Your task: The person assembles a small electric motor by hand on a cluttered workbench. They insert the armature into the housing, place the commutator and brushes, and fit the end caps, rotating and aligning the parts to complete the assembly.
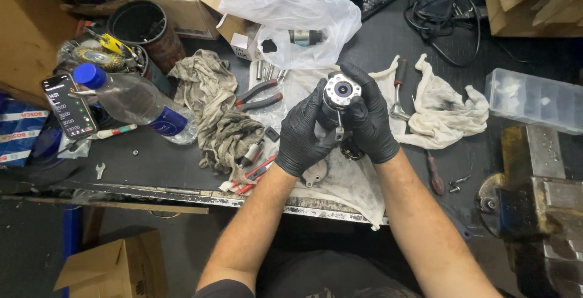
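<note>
Both my hands wear black gloves and hold one small cylindrical metal part (341, 89) upright above the bench, its round silver end with a dark centre hole facing me. My left hand (302, 134) wraps its left side and underside. My right hand (369, 116) grips the right side and top. A small metal tab hangs from the part between my thumbs. Beneath my hands lies a dirty white cloth (346, 179) with a round metal cover plate (314, 173) on it.
Red-handled pliers (260, 94) and a crumpled grey rag (221, 116) lie to the left, beside a plastic bottle (130, 98) with a blue cap and a phone (70, 105). A ratchet (398, 91), white rag (443, 110), screwdriver (435, 173), clear compartment box (534, 99) and vise (534, 195) are on the right.
</note>
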